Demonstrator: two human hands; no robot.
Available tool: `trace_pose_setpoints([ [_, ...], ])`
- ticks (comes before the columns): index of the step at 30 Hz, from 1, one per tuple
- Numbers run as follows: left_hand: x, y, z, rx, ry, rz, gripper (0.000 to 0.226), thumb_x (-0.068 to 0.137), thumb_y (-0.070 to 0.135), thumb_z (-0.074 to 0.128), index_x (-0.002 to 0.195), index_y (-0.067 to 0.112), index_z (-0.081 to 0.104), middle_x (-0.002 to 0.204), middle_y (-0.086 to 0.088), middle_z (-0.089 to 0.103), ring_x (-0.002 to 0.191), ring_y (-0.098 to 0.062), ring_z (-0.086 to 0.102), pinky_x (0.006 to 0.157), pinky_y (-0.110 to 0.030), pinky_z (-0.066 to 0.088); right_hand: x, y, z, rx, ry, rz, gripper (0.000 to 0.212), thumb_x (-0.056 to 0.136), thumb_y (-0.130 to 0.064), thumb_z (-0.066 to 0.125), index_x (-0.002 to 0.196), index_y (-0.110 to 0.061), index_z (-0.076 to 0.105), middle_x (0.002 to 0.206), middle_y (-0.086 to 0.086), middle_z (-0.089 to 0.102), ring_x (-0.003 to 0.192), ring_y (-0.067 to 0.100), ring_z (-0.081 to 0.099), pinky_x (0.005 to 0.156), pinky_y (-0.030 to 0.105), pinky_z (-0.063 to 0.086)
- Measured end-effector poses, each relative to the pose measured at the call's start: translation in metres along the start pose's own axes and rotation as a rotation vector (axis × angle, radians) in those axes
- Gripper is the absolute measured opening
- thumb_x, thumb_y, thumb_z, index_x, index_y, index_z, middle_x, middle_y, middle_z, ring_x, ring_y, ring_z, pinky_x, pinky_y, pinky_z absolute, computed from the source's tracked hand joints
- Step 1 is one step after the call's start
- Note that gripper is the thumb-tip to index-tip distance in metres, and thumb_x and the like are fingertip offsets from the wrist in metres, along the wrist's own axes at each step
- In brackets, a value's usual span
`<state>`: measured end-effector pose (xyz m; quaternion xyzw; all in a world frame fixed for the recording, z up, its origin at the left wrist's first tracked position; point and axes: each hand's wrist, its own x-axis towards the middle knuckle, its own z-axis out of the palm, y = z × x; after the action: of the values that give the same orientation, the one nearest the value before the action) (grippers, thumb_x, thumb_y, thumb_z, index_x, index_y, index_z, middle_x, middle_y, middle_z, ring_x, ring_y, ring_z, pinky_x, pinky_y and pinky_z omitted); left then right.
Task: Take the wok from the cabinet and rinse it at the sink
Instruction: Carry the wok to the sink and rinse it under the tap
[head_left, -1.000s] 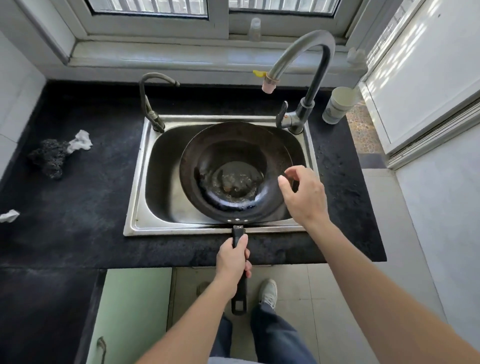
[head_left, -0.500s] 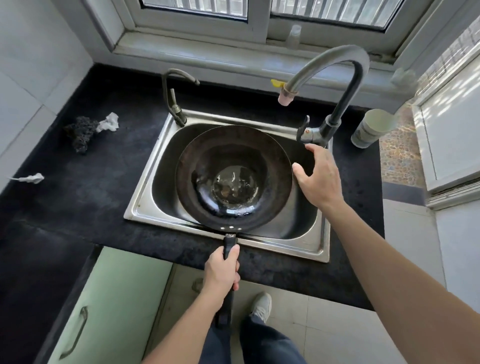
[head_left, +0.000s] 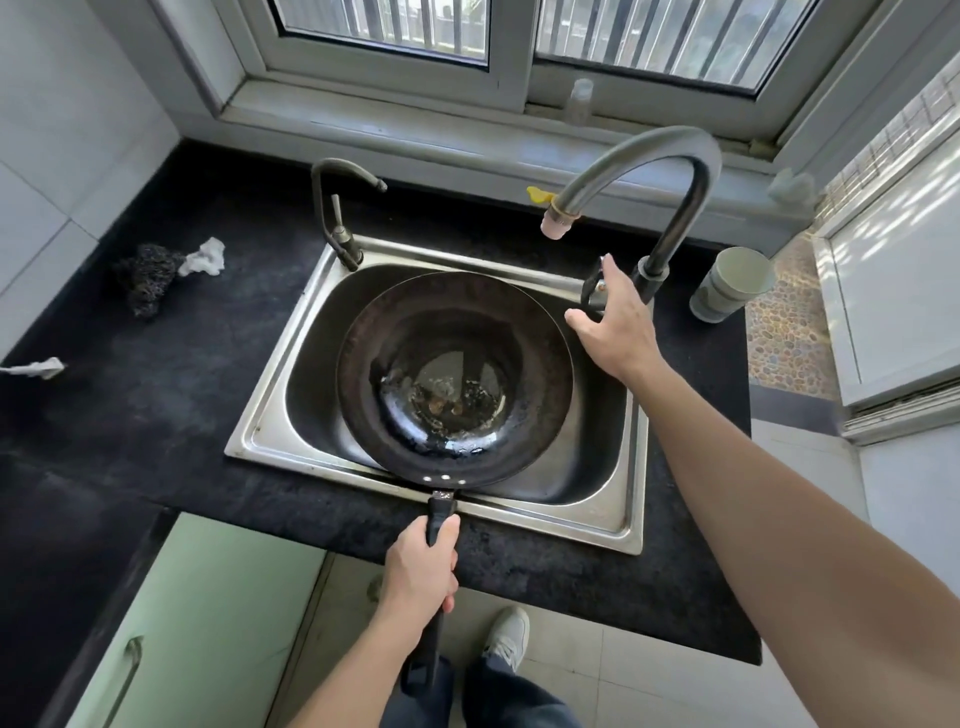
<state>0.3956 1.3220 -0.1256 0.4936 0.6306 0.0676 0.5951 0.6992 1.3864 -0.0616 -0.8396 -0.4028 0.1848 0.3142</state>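
A black wok (head_left: 452, 384) with a stained, shiny bottom rests in the steel sink (head_left: 270, 415), its long black handle sticking out over the front edge. My left hand (head_left: 421, 569) is wrapped around that handle. My right hand (head_left: 615, 322) reaches to the lever (head_left: 592, 288) at the base of the tall curved faucet (head_left: 670, 171), fingers touching it. The pink-tipped spout hangs above the wok's far right rim. No water is running.
A smaller second tap (head_left: 337, 218) stands at the sink's back left corner. On the black counter lie a dark scrubber (head_left: 145, 278) and crumpled paper (head_left: 205, 257) at left, a pale cup (head_left: 732, 283) at right. A green cabinet door (head_left: 208, 623) sits below.
My right hand has risen from the wok's right rim to the faucet lever. The wok and my left hand have kept their place; the view has tilted upward.
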Motion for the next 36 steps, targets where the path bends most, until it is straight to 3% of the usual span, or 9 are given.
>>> trace_pose_setpoints([
  [8, 0.0, 0.0, -0.003, -0.001, -0.012, -0.005, 0.032, 0.101, 0.032, 0.052, 0.08, 0.008, 0.051, 0.065, -0.004, 0.047, 0.036, -0.013, 0.036, 0.038, -0.028, 0.037, 0.006, 0.003, 0.003, 0.032, -0.042, -0.006, 0.081, 0.089, -0.022, 0.067, 0.158, -0.011, 0.024, 0.162, 0.009, 0.034, 0.15, 0.024, 0.033, 0.124, 0.044, 0.027],
  [20, 0.002, 0.001, -0.004, -0.008, -0.038, -0.011, 0.032, 0.1, 0.032, 0.052, 0.079, 0.008, 0.051, 0.066, -0.006, 0.046, 0.039, -0.014, 0.034, 0.037, -0.027, 0.036, 0.007, 0.003, 0.008, -0.061, -0.092, -0.07, 0.079, 0.093, -0.022, 0.064, 0.158, -0.011, 0.021, 0.165, 0.008, 0.029, 0.151, 0.023, 0.029, 0.123, 0.035, 0.022],
  [36, 0.004, 0.0, -0.004, -0.002, -0.029, -0.015, 0.034, 0.1, 0.034, 0.052, 0.078, 0.009, 0.05, 0.066, -0.006, 0.048, 0.037, -0.014, 0.037, 0.038, -0.027, 0.038, 0.016, 0.012, 0.007, -0.01, -0.104, -0.062, 0.078, 0.09, -0.021, 0.066, 0.157, -0.011, 0.026, 0.161, 0.009, 0.036, 0.149, 0.023, 0.035, 0.122, 0.046, 0.031],
])
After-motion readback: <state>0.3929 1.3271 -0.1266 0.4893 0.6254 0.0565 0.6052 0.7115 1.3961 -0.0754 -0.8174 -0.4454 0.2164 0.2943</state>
